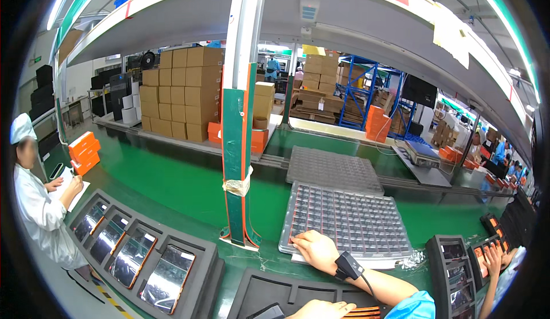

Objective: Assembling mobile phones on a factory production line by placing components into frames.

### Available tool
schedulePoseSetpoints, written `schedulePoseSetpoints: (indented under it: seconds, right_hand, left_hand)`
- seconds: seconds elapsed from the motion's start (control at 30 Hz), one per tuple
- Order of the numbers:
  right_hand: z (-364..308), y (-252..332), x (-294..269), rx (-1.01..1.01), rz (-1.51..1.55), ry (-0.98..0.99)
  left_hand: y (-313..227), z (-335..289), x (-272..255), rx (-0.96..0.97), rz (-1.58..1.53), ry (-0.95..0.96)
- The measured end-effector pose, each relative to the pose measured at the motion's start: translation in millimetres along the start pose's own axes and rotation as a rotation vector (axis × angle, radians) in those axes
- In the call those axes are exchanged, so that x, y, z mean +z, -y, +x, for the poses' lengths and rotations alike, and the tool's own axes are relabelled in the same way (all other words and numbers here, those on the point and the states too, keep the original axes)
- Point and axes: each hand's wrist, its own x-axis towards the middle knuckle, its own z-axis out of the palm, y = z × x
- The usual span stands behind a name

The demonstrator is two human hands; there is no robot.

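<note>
1. Head view: right hand (312, 250)'s at the clear compartment tray (346, 218)'s near-left corner, fingertips bunched; can't tell if they're pinching anything. Cells probably keep small parts apart.
2. Left hand (321, 310)'s beside some orange-edged strips (364, 313) over the black foam tray (258, 290). Grip's cut off, can't tell. Foam's likely for cushioning, parked close for easy reach.

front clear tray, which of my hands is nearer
Right. Your right hand is at the near-left corner of the front clear tray; your left hand is lower in view, by the black foam tray.
</note>
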Motion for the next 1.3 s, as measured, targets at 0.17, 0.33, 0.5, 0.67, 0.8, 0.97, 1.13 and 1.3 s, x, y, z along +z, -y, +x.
schedulePoseSetpoints:
  seconds: [0.17,0.33,0.5,0.67,0.8,0.97,1.13,1.3]
  right_hand:
    - [-2.7,10.1,-2.3,0.083,0.047,0.032]
    - [-2.2,15.1,-2.8,0.121,0.07,0.027]
    - [0.4,14.8,-0.1,0.129,0.056,0.075]
    - [17.4,1.6,-4.3,0.091,0.038,0.058]
    - [24.3,-14.4,3.0,0.037,0.049,-0.061]
    - [14.8,-15.6,11.2,0.088,0.047,-0.079]
    - [14.6,-11.2,8.5,0.114,0.02,0.055]
    - [13.4,-13.2,13.0,0.112,-0.022,0.06]
  left_hand:
    - [1.9,-1.0,2.2,0.024,0.019,-0.037]
    - [3.2,-2.1,4.8,0.016,0.016,-0.048]
    - [2.6,-2.4,4.3,0.027,0.026,-0.065]
    - [2.0,-3.3,3.2,0.027,0.025,-0.071]
    - [0.0,-3.8,1.7,0.006,0.02,-0.042]
    - [0.8,-3.1,3.5,0.028,0.033,-0.072]
    - [1.0,-5.2,4.4,0.039,0.027,-0.091]
    - [2.0,-4.3,5.5,0.041,0.023,-0.094]
